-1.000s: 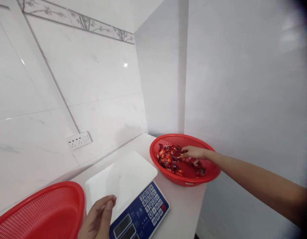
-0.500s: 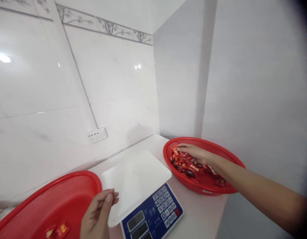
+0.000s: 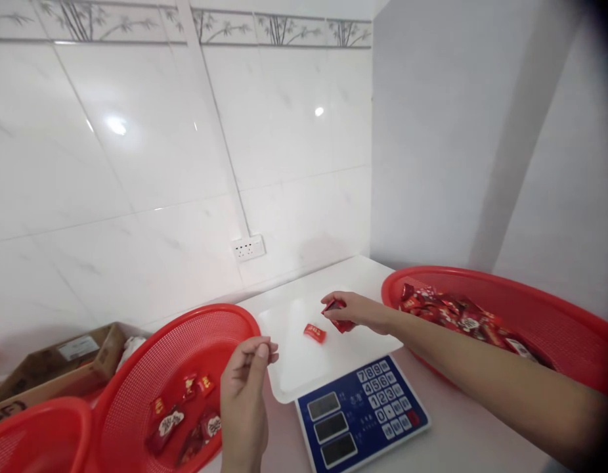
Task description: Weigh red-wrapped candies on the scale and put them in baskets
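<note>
So the left red basket (image 3: 136, 378) has a few shiny packets (image 3: 169, 424) in it. Beside that, the left hand (image 3: 247, 394) hasn't really changed: thumb and fingertips pinched together by the white tray (image 3: 291, 374), can't tell if anything's between them. Big news is on the scale (image 3: 353, 414): a small red packet (image 3: 314, 333) lies on its tray that wasn't there half a second ago. Right hand (image 3: 366, 311) has come over from the right red basket (image 3: 564, 335), gripping a red-wrapped bunch (image 3: 339, 323) above the tray, count unclear. So the transfer's only partway, with a pile (image 3: 452, 315) left in that basket.
</note>
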The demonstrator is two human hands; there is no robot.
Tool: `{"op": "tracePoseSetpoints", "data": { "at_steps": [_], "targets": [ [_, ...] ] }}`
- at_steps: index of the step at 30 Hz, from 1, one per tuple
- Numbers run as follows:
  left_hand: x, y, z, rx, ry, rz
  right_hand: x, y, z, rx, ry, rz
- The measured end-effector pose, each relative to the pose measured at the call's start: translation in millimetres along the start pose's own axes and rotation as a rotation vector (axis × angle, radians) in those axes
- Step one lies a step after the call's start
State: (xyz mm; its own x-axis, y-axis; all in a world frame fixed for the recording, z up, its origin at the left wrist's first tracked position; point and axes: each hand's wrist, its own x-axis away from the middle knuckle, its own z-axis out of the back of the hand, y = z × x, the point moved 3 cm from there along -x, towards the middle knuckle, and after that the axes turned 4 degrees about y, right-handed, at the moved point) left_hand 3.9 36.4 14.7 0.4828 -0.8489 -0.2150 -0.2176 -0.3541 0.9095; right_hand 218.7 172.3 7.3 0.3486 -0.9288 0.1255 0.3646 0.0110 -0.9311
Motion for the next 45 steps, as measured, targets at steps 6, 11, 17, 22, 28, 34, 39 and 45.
{"op": "tracePoseSetpoints", "data": {
  "at_steps": [6,11,17,22,28,34,39,45],
  "targets": [
    [0,0,1,-0.062,-0.048,-0.004,-3,2,-1,0.086,0.106,0.010],
    [0,-1,3,-0.117,-0.054,-0.007,2,1,-1,0.049,0.052,-0.004],
    [0,-3,2,-0.134,-0.079,0.006,8,-4,0,0.038,0.024,-0.010],
    [1,-5,1,-0.172,-0.100,0.018,8,2,1,0.068,-0.006,0.026],
    [2,-6,-2,-0.244,-0.148,0.006,16,3,11,0.140,0.008,0.057],
    [1,-9,0,-0.234,-0.131,0.042,40,33,104,0.423,0.280,0.159],
    [-4,-19,8,-0.288,-0.079,0.084,91,97,198,0.852,0.293,-0.179],
    [-13,-35,11,-0.327,-0.032,-0.032,130,148,211,0.775,0.096,-0.504]
  ]
}}
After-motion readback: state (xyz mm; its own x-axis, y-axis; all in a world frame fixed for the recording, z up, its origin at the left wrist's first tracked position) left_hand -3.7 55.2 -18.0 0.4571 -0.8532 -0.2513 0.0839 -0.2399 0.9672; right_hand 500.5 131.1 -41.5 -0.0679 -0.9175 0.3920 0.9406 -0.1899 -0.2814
